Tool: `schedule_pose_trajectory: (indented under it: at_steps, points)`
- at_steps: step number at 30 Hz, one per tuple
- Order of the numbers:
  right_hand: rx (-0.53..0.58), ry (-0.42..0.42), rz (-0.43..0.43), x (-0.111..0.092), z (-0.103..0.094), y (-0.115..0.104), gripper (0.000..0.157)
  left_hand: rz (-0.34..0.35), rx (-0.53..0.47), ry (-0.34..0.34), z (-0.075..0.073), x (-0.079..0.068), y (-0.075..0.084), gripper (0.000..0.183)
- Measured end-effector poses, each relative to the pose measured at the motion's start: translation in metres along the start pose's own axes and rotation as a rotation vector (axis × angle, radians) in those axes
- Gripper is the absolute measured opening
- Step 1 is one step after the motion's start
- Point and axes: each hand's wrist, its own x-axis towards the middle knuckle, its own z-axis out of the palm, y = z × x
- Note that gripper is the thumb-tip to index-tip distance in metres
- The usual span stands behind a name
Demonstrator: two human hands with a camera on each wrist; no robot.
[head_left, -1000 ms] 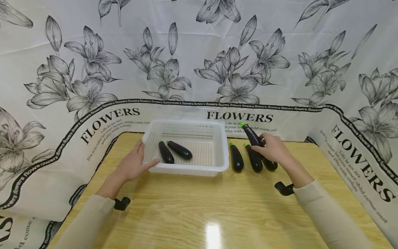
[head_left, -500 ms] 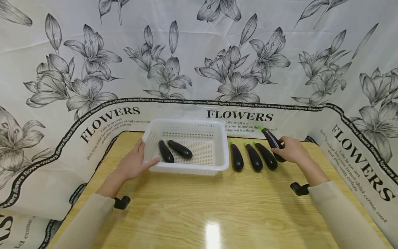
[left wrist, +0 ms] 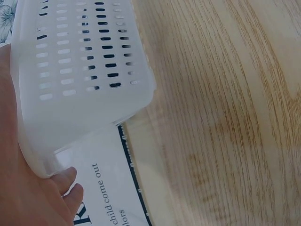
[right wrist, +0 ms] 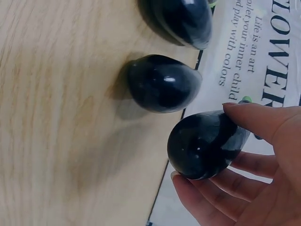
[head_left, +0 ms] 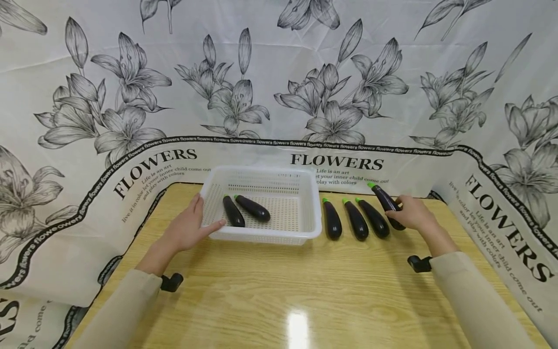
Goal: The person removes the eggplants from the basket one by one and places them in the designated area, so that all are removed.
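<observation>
My right hand point(head_left: 413, 213) grips a dark purple eggplant point(head_left: 385, 199) with a green stem end, thumb on one side and fingers curled round the other. In the right wrist view the eggplant's rounded bottom point(right wrist: 202, 146) faces the camera. It is tilted, stem toward the back, at the right end of a row of three eggplants point(head_left: 356, 220) on the table. My left hand point(head_left: 185, 225) holds the left front corner of a white perforated plastic basket point(head_left: 266, 235), thumb over the rim. Two eggplants point(head_left: 253, 208) lie in the basket's left part.
The wooden table point(head_left: 279, 286) reaches back to a white curtain point(head_left: 270, 97) printed with flowers and lettering, which also hangs along both sides. Black wrist mounts point(head_left: 419, 264) sit under both forearms.
My right hand has carried its eggplant from above the row to the right, past the row's last eggplant, and slightly lower. The left hand and the basket have stayed in place.
</observation>
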Motion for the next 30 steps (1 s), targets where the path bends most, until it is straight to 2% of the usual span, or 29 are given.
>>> schedule_pose_trajectory:
  at_steps: [19,30]
  points:
    - [0.013,-0.023,0.128,0.015,0.023,0.028,0.069,-0.003,-0.007,0.016,-0.003,0.001,0.001,0.118]
    - [0.021,-0.052,0.132,0.018,0.029,0.03,0.063,-0.006,-0.003,0.01,-0.002,0.002,0.001,0.117]
